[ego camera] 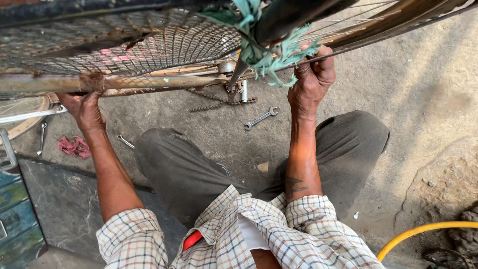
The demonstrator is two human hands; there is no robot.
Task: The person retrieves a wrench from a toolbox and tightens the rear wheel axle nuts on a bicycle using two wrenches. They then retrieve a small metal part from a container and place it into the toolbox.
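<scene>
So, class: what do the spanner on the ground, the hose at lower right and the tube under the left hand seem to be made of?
Spanner: bare steel, by its grey metallic shine.
Hose: likely plastic or rubber; smooth, yellow, curved.
Frame tube gripped by the left hand: rusted steel, brown and flaking.

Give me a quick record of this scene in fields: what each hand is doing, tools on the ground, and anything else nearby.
left hand: grips the rusty metal bicycle frame tube
right hand: closed on the bicycle wheel rim, beside frayed green cloth strips
tools: silver open-ended spanner on the concrete ground
chain: rusty bicycle chain hangs slack
other: crumpled red rag, yellow hose
</scene>
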